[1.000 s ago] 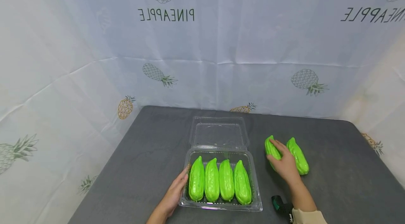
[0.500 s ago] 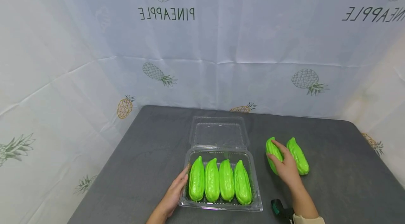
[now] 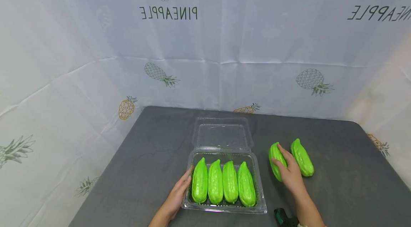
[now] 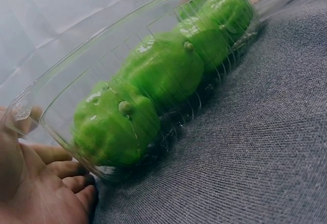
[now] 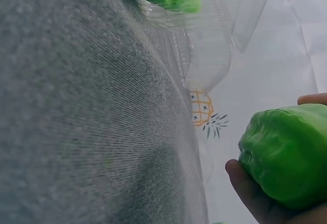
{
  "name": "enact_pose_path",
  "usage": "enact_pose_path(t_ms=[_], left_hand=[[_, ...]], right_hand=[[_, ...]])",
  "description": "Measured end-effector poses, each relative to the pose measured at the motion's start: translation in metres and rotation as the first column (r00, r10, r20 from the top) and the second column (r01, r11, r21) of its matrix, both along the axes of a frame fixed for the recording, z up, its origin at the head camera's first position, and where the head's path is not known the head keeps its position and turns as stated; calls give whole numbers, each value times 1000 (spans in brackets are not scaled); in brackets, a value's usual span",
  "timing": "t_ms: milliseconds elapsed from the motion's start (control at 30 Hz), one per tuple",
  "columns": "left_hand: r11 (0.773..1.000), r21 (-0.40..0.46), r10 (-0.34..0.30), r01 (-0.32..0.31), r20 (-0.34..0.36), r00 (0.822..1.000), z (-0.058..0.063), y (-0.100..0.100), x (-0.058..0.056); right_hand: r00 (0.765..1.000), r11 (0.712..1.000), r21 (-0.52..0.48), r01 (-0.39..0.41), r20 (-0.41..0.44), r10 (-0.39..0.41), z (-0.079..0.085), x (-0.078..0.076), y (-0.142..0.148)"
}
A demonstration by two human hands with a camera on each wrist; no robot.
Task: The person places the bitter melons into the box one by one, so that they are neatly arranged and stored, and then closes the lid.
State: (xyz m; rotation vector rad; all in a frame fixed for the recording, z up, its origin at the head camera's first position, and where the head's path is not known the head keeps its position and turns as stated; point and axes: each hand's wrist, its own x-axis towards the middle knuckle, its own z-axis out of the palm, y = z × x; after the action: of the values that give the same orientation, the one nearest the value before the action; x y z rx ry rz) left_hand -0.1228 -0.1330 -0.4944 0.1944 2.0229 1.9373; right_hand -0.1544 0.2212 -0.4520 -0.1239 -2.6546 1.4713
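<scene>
Grey bench (image 3: 154, 148): right-hand grip (image 3: 290, 171) clamped round green gourd (image 3: 277, 154); left hand (image 3: 176, 195), fingers straight, touches clear tray (image 3: 224, 210). Probably best carried level, high enough to clear tray.

Left hand (image 3: 177, 193) had its fingers pretty straight, sitting nearer the left edge of the counter (image 3: 138, 170). Right hand (image 3: 290, 170) was a bit closer to the far edge, thumb and fingers curved in a grip, forearm (image 3: 308, 208) slanting inward.
</scene>
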Motion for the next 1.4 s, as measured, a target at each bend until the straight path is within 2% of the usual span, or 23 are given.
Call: enact_pose_path(t_ms=[333, 567, 800, 1067, 1200, 1400], left_hand=[[1000, -3, 14, -14, -11, 1000, 0, 1, 0], [1000, 2, 11, -11, -6, 1000, 1, 1, -1], [1000, -18, -3, 3, -10, 1000, 1, 0, -1], [1000, -17, -11, 11, -3, 1000, 0, -1, 0], [1000, -1, -13, 13, -5, 1000, 0, -1, 0], [1000, -4, -4, 4, -9, 1000, 0, 0, 0]], right_hand=[[999, 999, -40, 30, -34, -32, 3, 13, -3], [999, 998, -37, 50, 6, -50, 12, 25, -10], [997, 997, -43, 61, -35, -63, 16, 35, -18], [992, 984, -126, 128, 19, -126, 19, 49, -40], [994, 981, -160, 110, 22, -108, 18, 50, -52], [998, 981, -183, 57, -18, -61, 18, 47, -68]])
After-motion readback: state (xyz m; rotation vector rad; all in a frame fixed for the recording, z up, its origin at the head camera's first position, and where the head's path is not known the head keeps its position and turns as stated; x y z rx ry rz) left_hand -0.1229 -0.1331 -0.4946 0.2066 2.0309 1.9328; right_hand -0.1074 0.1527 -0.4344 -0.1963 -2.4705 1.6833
